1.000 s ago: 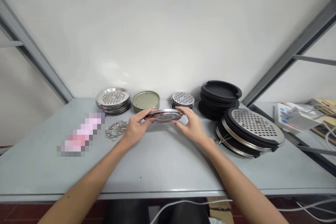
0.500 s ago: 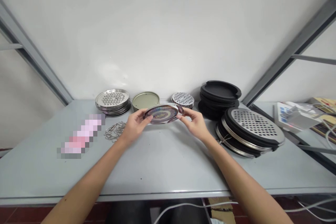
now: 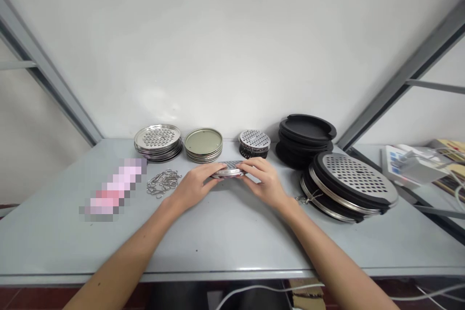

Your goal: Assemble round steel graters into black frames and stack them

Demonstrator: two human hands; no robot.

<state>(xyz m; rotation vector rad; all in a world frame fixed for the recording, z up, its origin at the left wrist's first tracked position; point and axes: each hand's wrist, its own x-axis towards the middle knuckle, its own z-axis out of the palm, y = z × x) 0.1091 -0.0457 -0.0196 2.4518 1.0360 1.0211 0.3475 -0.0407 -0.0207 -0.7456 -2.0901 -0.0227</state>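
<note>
Between my two hands, a little above the table, is a round, flat metal case (image 3: 228,172) with a perforated grey top and a shiny silver rim. My left hand (image 3: 198,181) grips its left edge, fingers over the top and thumb below. On the opposite edge, my right hand (image 3: 262,179) has the same kind of hold. Left of my left hand lies a loose pile of metal hooks (image 3: 163,183). Just beyond the case stand a stack of olive-coloured round lids (image 3: 203,141) and a stack of small perforated discs (image 3: 255,139).
Larger perforated metal plates (image 3: 158,136) are stacked at the back left. Black round rings (image 3: 307,128) pile up at the back right, with assembled perforated cases (image 3: 356,172) leaning in front. A blurred pink item (image 3: 116,186) lies on the grey table (image 3: 225,247). Metal posts flank both sides.
The case has turned over: its printed, dark colourful face was towards me, and now the perforated side is on top. My hands have come lower and closer together around it.
</note>
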